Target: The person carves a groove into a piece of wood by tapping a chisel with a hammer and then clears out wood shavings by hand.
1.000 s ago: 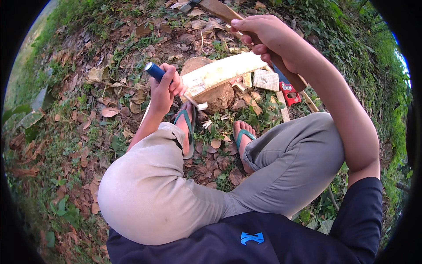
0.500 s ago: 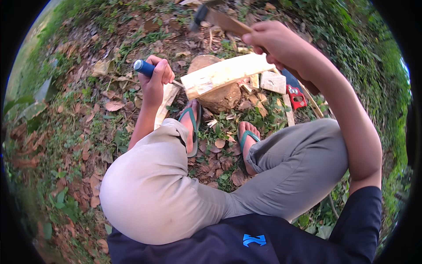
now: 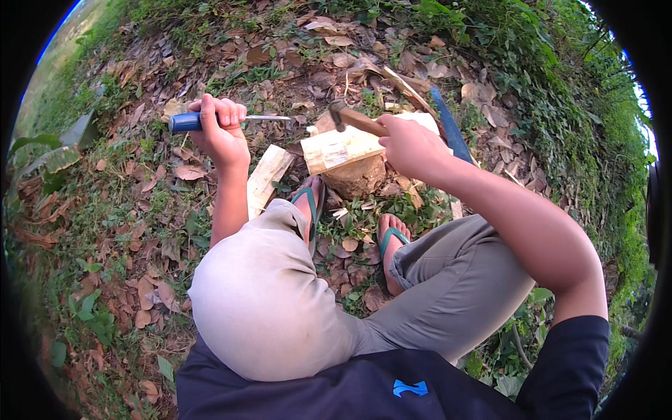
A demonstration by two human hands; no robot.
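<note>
A chisel with a blue handle [image 3: 185, 122] is gripped in my left hand [image 3: 222, 129]. Its thin metal blade [image 3: 269, 117] points right, clear of the wood. My right hand [image 3: 413, 145] is wrapped round the wooden handle of a hammer [image 3: 360, 122], whose head hangs over the near left part of a pale split piece of wood [image 3: 332, 152]. That piece lies across a short stump [image 3: 357, 179], with its far end partly behind my right hand. Whether the hammer head touches the wood I cannot tell.
Another pale wood piece [image 3: 268, 175] lies left of the stump, by my left foot. Right of the stump is a saw's blue blade [image 3: 451, 126], beside a long split stick [image 3: 409, 91]. Dry leaves [image 3: 189, 173] and green plants cover the ground. My sandalled feet [image 3: 393, 238] flank the stump's near side.
The hammer has come down from its raised position to over the wood. My left hand has drawn the chisel off the wood's left end, and its blade now lies nearly level.
</note>
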